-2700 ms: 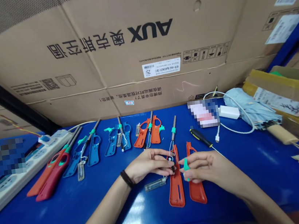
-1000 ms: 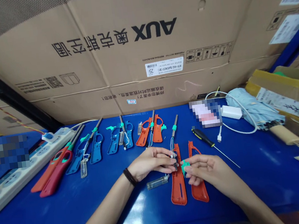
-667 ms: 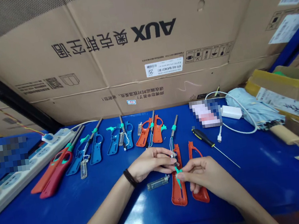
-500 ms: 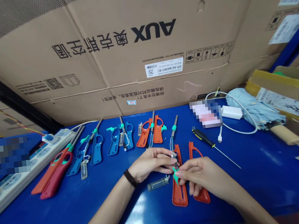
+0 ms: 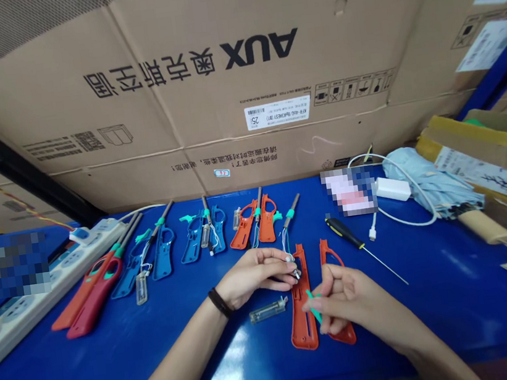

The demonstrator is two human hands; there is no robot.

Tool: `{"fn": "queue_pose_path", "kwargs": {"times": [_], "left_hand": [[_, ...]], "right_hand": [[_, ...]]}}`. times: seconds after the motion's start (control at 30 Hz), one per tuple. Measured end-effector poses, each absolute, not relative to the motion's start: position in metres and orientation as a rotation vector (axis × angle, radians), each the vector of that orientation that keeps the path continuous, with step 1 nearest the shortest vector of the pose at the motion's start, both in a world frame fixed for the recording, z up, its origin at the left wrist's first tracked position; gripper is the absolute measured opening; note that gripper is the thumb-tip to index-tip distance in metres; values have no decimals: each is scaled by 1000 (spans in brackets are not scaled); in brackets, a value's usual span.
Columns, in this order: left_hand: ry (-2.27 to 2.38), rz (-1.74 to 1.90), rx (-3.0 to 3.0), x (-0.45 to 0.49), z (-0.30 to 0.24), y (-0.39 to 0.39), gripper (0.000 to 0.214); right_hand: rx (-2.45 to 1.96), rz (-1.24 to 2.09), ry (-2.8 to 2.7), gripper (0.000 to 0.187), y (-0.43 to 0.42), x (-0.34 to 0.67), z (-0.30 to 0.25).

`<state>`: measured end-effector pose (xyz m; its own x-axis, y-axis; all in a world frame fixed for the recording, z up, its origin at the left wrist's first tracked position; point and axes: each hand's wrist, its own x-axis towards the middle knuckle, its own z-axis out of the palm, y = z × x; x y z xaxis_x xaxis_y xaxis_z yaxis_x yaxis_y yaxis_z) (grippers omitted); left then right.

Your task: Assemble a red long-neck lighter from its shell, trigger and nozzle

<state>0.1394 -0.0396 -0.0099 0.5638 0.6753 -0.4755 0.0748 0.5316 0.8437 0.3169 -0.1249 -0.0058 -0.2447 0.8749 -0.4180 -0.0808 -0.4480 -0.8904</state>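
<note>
My left hand [image 5: 256, 273] pinches the small metal igniter end [image 5: 294, 270] of a lighter rod [image 5: 290, 209], which has a teal collar and thin wires running down from it. My right hand [image 5: 350, 302] is shut on a slim teal plastic piece [image 5: 314, 306], whose tip sticks out past the fingers. Below both hands lie two orange lighter shell halves, the left one [image 5: 302, 327] under the teal piece and the right one [image 5: 330, 254] partly behind my fingers. A clear plastic fuel tube [image 5: 268, 311] lies apart, left of the shells.
Along the back of the blue workbench [image 5: 239, 366] lie several open blue and orange lighter shells, and two assembled red lighters [image 5: 93, 295] lie near a white power strip [image 5: 45, 279]. A black-handled screwdriver [image 5: 344, 232], white charger [image 5: 392, 189] and folded umbrella [image 5: 433, 188] lie right.
My right hand has drawn the teal piece away from the igniter end, down and to the right. The rod's upper end now leans more to the right.
</note>
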Motion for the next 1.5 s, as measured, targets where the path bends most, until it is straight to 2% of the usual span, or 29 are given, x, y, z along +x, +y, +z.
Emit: {"fn": "queue_pose_path", "kwargs": {"times": [0.13, 0.27, 0.4, 0.6, 0.97, 1.17, 1.5], "left_hand": [[915, 400, 980, 139, -8, -42, 27], [910, 391, 1005, 139, -6, -44, 26], [898, 382, 1014, 140, -7, -44, 26], [894, 386, 1009, 139, -9, -43, 27], [920, 379, 1016, 140, -7, -43, 28], [916, 379, 1030, 139, -8, -43, 29], [905, 374, 1054, 139, -10, -43, 28]], "right_hand": [[-1339, 1712, -957, 38, -123, 317, -10], [-1392, 1653, -965, 49, -120, 315, -13], [-1435, 1623, -993, 42, -118, 316, -13], [-1352, 1589, -989, 47, -119, 323, -16], [-1515, 1619, -1056, 34, -121, 319, -9], [-1452, 1625, -1087, 37, -121, 319, -6], [-1474, 1509, -1153, 32, -117, 319, -14]]}}
